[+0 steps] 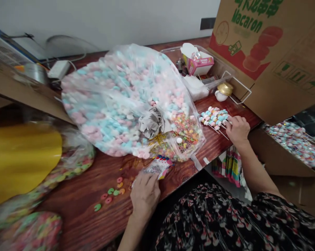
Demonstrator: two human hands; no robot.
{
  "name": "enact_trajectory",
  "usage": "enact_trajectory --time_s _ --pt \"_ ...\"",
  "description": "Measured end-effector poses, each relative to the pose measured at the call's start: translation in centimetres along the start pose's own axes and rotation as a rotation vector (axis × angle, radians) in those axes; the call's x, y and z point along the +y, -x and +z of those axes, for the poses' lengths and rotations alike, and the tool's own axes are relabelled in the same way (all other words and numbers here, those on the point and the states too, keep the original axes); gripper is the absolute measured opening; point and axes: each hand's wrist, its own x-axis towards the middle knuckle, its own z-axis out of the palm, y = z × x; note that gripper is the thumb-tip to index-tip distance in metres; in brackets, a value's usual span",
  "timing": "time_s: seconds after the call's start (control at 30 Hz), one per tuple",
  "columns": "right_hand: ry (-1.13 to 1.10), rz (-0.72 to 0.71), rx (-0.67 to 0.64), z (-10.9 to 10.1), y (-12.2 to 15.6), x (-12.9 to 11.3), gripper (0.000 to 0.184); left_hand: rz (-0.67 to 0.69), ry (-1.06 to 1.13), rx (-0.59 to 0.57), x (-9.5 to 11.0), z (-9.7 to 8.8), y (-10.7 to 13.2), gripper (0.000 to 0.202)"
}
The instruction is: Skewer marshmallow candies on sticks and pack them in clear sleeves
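**Packet gripped, skewers touched**

A small printed packet is gripped by the left hand at the wooden bench's near edge, ring candies just beside it. Pastel candy skewers are touched by the curled right hand; any grip on them cannot be told.

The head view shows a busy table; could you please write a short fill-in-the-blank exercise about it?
The right hand is beside pastel candies threaded on ____.
The cardboard box is printed with the word ____.
The left hand touches a small plastic packet on the ____ table.
Missing words: sticks; Macaron; wooden.
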Motion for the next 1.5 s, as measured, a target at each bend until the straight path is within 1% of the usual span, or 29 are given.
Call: enact_trajectory --time_s 0.07,0.1,0.13,0.17,0.23,0.3,0.43,0.5,0.57,0.63,0.67,0.7,0.77,0.83,0.9,1.0,1.1,1.2,1.27,1.33,1.4,1.5 --pt "0.023 0.05 -0.028 0.1 -0.3 0.5 0.031 -0.048 0.068 0.13 -0.3 0.0 -0.3 0.019" --pt "0.031 0.069 -0.044 0.2 -0.2 0.7 0.031 -0.058 0.066 0.174 -0.6 0.0 -0.4 0.019" --pt "0.037 0.083 -0.061 0.2 -0.1 0.8 0.03 -0.054 0.043 0.187 -0.7 0.1 -0.4 0.019" --pt "0.04 0.093 -0.081 0.3 0.0 0.9 0.03 -0.041 0.009 0.169 -0.9 0.3 -0.4 0.018" --pt "0.044 0.097 -0.119 0.5 0.2 0.8 0.031 -0.014 -0.059 0.083 -0.9 0.8 -0.1 0.019" --pt "0.041 0.093 -0.147 0.7 0.2 0.7 0.032 -0.015 -0.103 -0.001 -0.7 1.3 0.3 0.022" --pt "0.015 0.079 -0.144 1.5 0.2 1.2 0.031 -0.12 -0.122 -0.002 0.4 1.6 0.9 0.022" --pt "-0.01 0.119 -0.105 2.2 0.2 1.8 0.029 -0.177 -0.039 0.004 0.7 1.4 0.6 0.017" --pt "-0.081 0.199 -0.007 3.0 0.3 2.4 0.027 -0.245 0.098 0.078 0.8 1.1 0.1 0.013" --pt "-0.207 0.206 0.138 3.6 0.4 2.6 0.026 -0.297 0.158 0.172 0.8 0.9 -0.4 0.012" --pt "-0.297 0.199 0.224 3.6 0.6 2.5 0.024 -0.298 0.153 0.187 0.7 0.9 -0.5 0.012" --pt "-0.4 0.19 0.306 3.4 0.8 2.3 0.023 -0.288 0.134 0.175 0.7 0.8 -0.6 0.012" --pt "-0.619 0.175 0.428 2.4 1.5 1.4 0.018 -0.248 0.104 0.082 0.6 0.8 -0.3 0.012" --pt "-0.816 0.151 0.452 1.0 2.3 0.1 0.014 -0.23 0.133 -0.014 0.4 0.8 0.2 0.015" --pt "-0.97 0.083 0.373 -0.3 3.0 -1.4 0.012 -0.247 0.207 -0.048 0.1 0.7 0.6 0.02" --pt "-1.076 -0.093 0.13 -1.7 4.1 -3.6 0.01 -0.299 0.313 -0.053 -0.6 0.5 0.8 0.021" --pt "-1.107 -0.263 -0.099 -2.2 5.0 -5.8 0.007 -0.356 0.385 -0.049 -0.9 0.5 0.5 0.019" --pt "-1.154 -0.395 -0.247 -2.2 5.8 -7.5 0.007 -0.42 0.453 -0.007 -1.0 0.8 0.2 0.017" --pt "-1.175 -0.446 -0.304 -2.0 6.2 -8.2 0.008 -0.466 0.483 0.015 -0.9 0.9 -0.1 0.016" --pt "-1.175 -0.463 -0.322 -1.7 6.5 -8.6 0.008 -0.476 0.476 -0.007 -0.9 0.8 -0.3 0.014" --pt "-1.164 -0.456 -0.329 -1.3 6.6 -8.6 0.007 -0.428 0.448 -0.076 -1.0 0.4 -0.5 0.013" --pt "-1.148 -0.431 -0.353 -0.9 6.6 -8.3 0.008 -0.338 0.436 -0.166 -1.1 -0.1 -0.6 0.018"
